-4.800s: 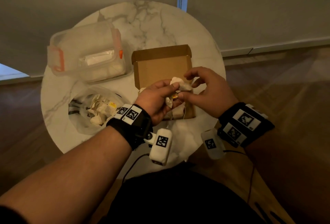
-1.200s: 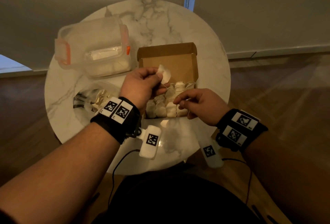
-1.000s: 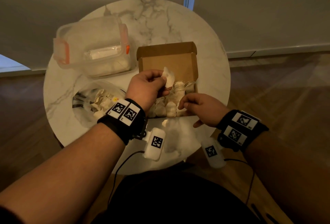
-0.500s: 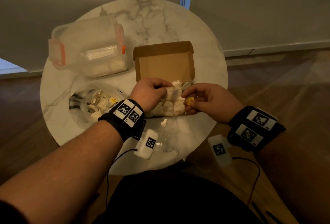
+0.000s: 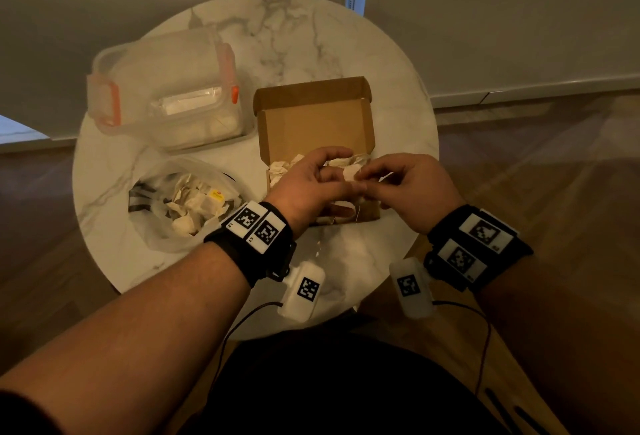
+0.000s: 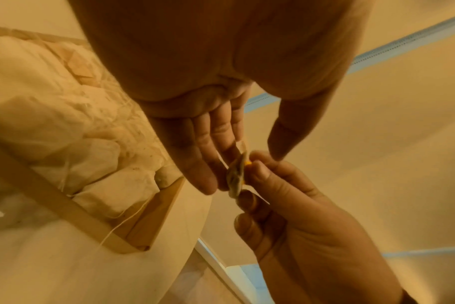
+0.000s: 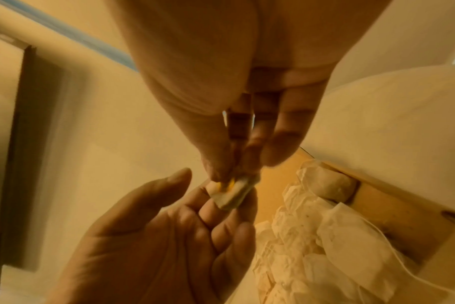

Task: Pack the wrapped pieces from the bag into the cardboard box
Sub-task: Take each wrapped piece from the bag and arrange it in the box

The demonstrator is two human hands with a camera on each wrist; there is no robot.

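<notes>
An open cardboard box (image 5: 311, 123) sits mid-table, with several white wrapped pieces (image 6: 104, 160) packed at its near end. Both hands meet just above those pieces. My right hand (image 5: 405, 185) pinches one small wrapped piece (image 7: 234, 195) with a yellow tag between thumb and fingertips. My left hand (image 5: 311, 185) props that piece from the other side with nearly straight fingers (image 6: 205, 156), and its thumb stands apart. The clear plastic bag (image 5: 187, 206), with more wrapped pieces in it, lies to the left of the box.
A lidded clear plastic container (image 5: 166, 88) with orange clips stands at the back left of the round marble table (image 5: 277, 36). The table's near edge is right below my wrists. A wooden floor surrounds the table, and a wall stands behind it.
My left hand has brought the piece down from above the box to meet my right hand. The right hand has risen and now pinches the piece.
</notes>
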